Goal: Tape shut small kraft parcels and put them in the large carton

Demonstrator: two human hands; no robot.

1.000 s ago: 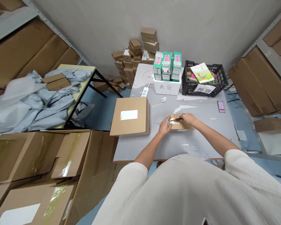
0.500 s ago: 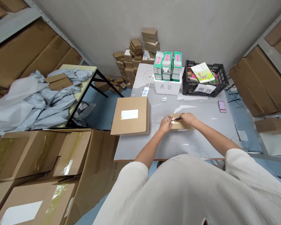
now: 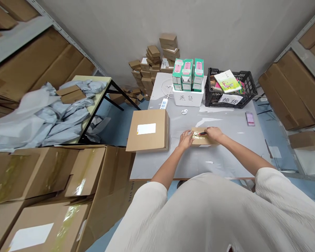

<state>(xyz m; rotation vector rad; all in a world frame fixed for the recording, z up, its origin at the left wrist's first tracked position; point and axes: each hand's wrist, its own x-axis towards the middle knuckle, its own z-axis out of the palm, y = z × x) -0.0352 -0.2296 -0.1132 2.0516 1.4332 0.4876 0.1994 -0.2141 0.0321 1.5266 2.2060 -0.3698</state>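
Observation:
A small cardboard box (image 3: 203, 140) with shiny clear tape along its top lies on the grey-covered table (image 3: 182, 164). My left hand (image 3: 186, 139) grips its left end, fingers over the top edge. In my right hand (image 3: 213, 133) is a slim red-and-black box cutter (image 3: 201, 133), held low along the tape. The cutter's tip meets the box top near my left fingers; the blade is too small to make out. To the left stands a larger closed carton (image 3: 148, 140) with a white label.
Behind the box are a white bin (image 3: 188, 98) of green-and-pink packages and a black crate (image 3: 229, 99) with booklets. A phone-like object (image 3: 250, 119) lies right, a power strip (image 3: 164, 103) at back left. Taped cartons (image 3: 86, 171) fill the lower left; grey plastic bags (image 3: 68, 119) cover a side table.
My right hand has slid slightly right along the tape with the box cutter. My left hand stays at the box's left end. The whole view has shifted a little.

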